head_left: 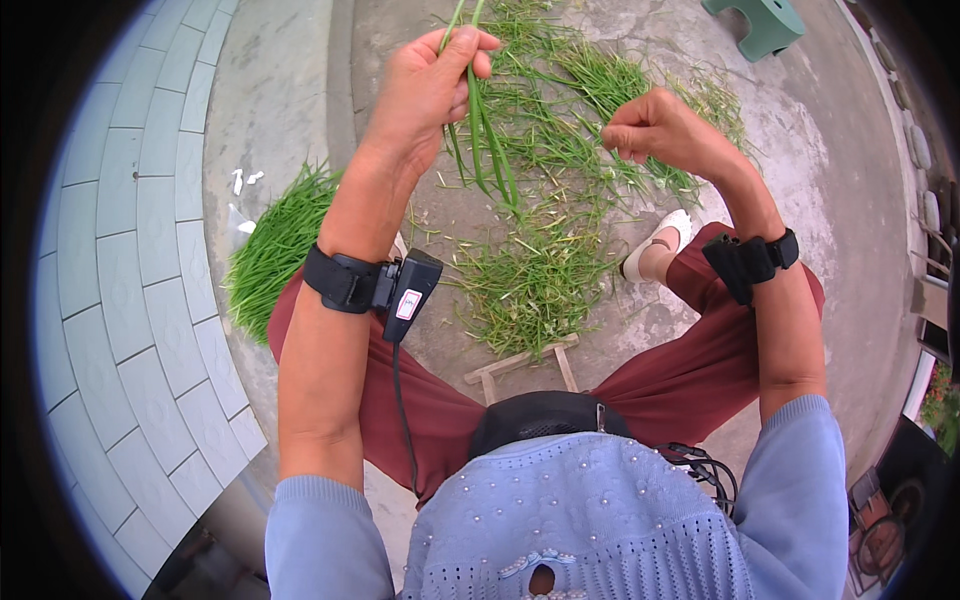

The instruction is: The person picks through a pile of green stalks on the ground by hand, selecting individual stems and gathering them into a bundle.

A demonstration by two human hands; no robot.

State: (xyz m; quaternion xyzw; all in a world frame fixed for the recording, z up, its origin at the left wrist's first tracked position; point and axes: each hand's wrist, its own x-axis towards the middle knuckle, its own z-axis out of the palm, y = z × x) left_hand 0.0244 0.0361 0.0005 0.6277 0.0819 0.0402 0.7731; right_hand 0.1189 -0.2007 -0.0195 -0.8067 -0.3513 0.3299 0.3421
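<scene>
My left hand (422, 92) is raised and closed, pinching a few long green chives (488, 145) between thumb and fingers. Their leaves hang down from it, and the other ends run past the top edge of the picture. To the right, my right hand (672, 132) hovers with its fingers curled in against the thumb; whatever it may hold is hidden. Beneath both hands, loose chives and trimmings (560, 130) lie scattered on the ground. A nearer heap of green and yellowed scraps (532, 285) sits between my feet.
A thick, neatly laid bundle of chives (283, 235) rests beside my left leg, near white scraps (240, 182). Part of a wooden stool frame (520, 362) shows in front of me. A green plastic stool (765, 25) stands far right. Grey tiles (130, 270) run along the left.
</scene>
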